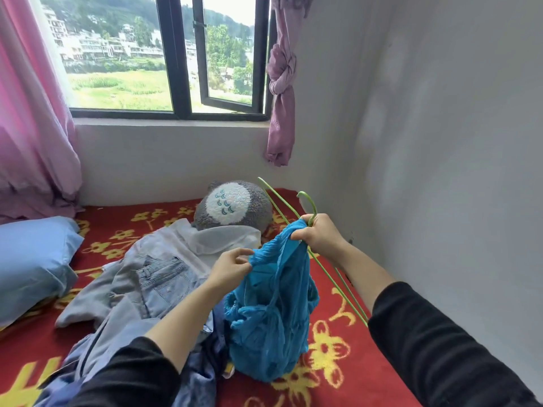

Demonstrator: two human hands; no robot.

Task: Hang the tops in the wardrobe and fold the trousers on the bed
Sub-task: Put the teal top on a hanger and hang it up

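Note:
A crinkled blue top hangs above the bed between my hands. My right hand grips its upper edge together with the neck of a green wire hanger, whose hook points up and whose long sides slant down to the right. My left hand pinches the top's other edge, just left of the right hand. Light denim trousers lie spread on the red flowered blanket, with a pale grey garment and a white sheer top around them.
A grey and white plush cushion sits by the wall under the window. A blue pillow lies at the left. Pink curtains hang at both window sides. A white wall runs close along the right.

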